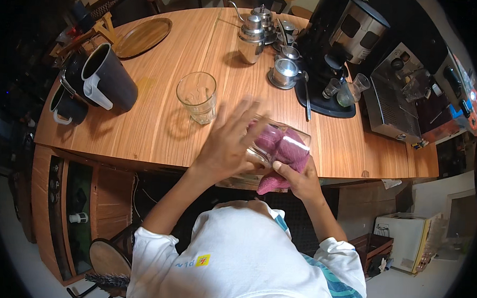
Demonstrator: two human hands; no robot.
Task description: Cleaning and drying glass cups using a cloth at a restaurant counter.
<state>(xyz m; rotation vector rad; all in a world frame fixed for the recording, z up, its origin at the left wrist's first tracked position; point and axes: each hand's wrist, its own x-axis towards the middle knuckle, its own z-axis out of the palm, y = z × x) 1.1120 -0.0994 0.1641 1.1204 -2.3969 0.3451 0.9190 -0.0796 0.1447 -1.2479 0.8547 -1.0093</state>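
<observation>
A clear drinking glass (pixel 303 134) lies tilted on its side above the counter's front edge, with a purple cloth (pixel 292 151) stuffed inside it. My right hand (pixel 301 177) grips the glass and cloth at the lower right, thumb pressed on the cloth, whose end hangs out below. Blurred by motion, my left hand (pixel 228 142) has its fingers spread at the left side of the glass; whether it touches the glass is unclear. Another clear glass (pixel 197 97) stands upright on the wooden counter (pixel 156 117), left of my left hand.
Dark pitchers (pixel 115 79) and a round wooden tray (pixel 145 37) occupy the left side. A metal shaker (pixel 251 41), drip filters (pixel 285 71) and a spoon (pixel 307 98) stand or lie beyond my hands. At right are a coffee grinder (pixel 357 30) and an espresso machine (pixel 392 100).
</observation>
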